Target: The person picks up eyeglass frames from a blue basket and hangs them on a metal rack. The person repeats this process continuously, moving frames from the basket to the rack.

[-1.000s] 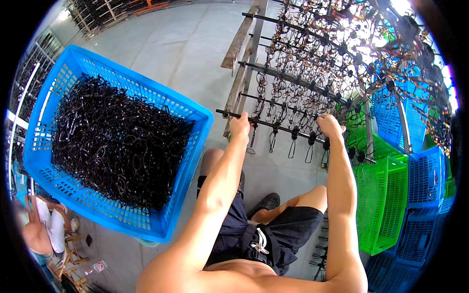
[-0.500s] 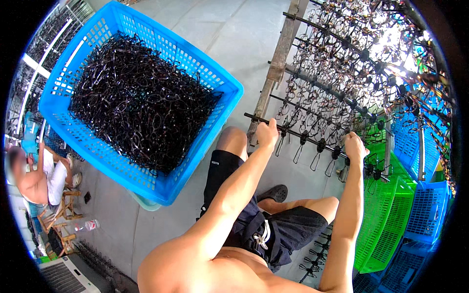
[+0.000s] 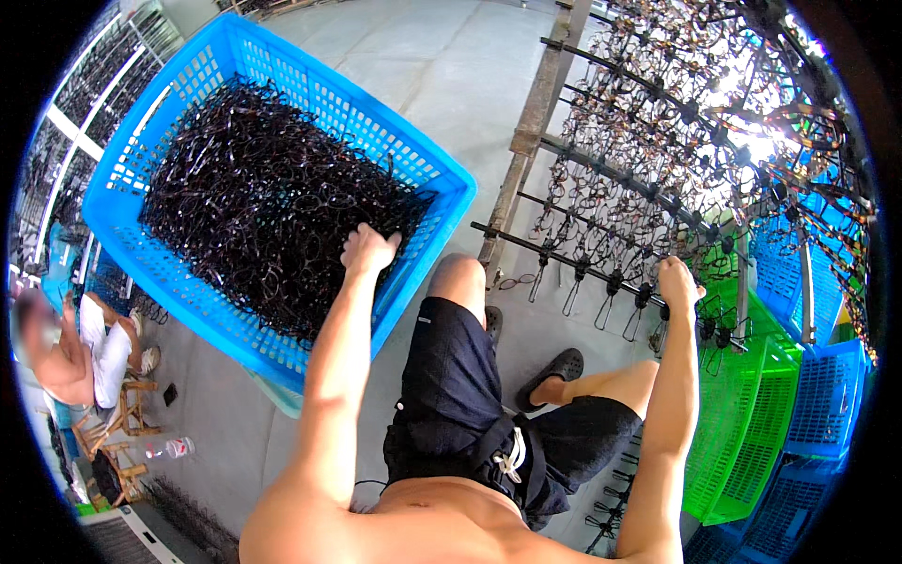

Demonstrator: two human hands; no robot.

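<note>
Over the near right part of a pile of dark eyeglass frames [image 3: 254, 197], my left hand [image 3: 369, 250] reaches down with its thumb apart from the fingers. The fingertips are partly lost against the pile, and I see nothing held. The frames fill a blue plastic basket [image 3: 282, 362]. My right hand [image 3: 678, 284] is closed on the nearest dark rod [image 3: 554, 252] of a rack. Black clips with wire loops [image 3: 581, 273] line this rod. A single eyeglass frame [image 3: 517, 281] hangs by the rod's left end.
Further rods full of eyeglass frames [image 3: 639, 103] extend behind, carried by a wooden rail [image 3: 529, 141]. Green baskets [image 3: 742, 423] and blue baskets [image 3: 827, 404] are stacked at the right. At the far left another person [image 3: 70, 352] sits near wooden stools [image 3: 117, 423] and a plastic bottle [image 3: 171, 448].
My left hand has left the rod's left end and moved left over the basket. A frame now shows hanging where it was. My right hand stays on the rod.
</note>
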